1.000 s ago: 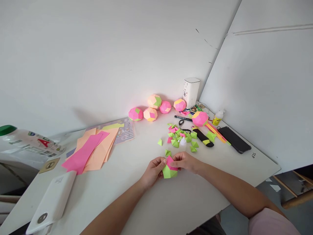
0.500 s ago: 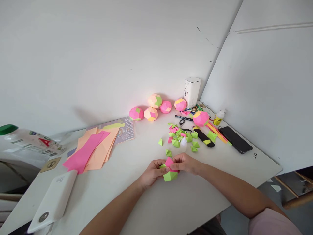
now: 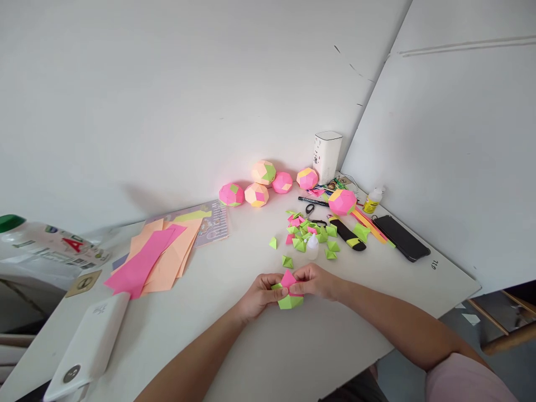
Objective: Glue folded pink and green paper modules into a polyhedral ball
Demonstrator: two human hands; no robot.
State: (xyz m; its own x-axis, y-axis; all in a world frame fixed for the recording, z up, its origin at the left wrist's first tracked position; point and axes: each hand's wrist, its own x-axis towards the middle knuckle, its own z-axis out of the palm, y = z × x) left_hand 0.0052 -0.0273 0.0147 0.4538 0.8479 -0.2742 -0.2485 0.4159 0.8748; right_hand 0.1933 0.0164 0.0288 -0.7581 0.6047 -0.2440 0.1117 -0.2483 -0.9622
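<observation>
Between both hands I hold a folded paper piece (image 3: 290, 302), green with pink panels, just above the table near its front. My left hand (image 3: 264, 291) pinches its left side, thumb on the front. My right hand (image 3: 313, 281) grips the right side, its thumb pressed near the pink part. Just beyond lies a single green folded unit (image 3: 287, 262). Behind it a pile of green and pink folded paper units (image 3: 299, 228) spreads out, with a small white squeeze bottle (image 3: 312, 247) standing at its near edge.
Faceted paper balls (image 3: 257, 195) rest along the wall. Pink and peach paper sheets (image 3: 144, 262) lie left, near a white power bank (image 3: 90, 346) and a plastic bottle (image 3: 54, 240). A cutter (image 3: 347, 233), scissors (image 3: 310, 209), black phone (image 3: 401, 238) and yellow-labelled bottle (image 3: 374, 199) are right.
The view has shifted slightly. Both hands keep their hold on the green and pink paper piece, with the fingers barely moved.
</observation>
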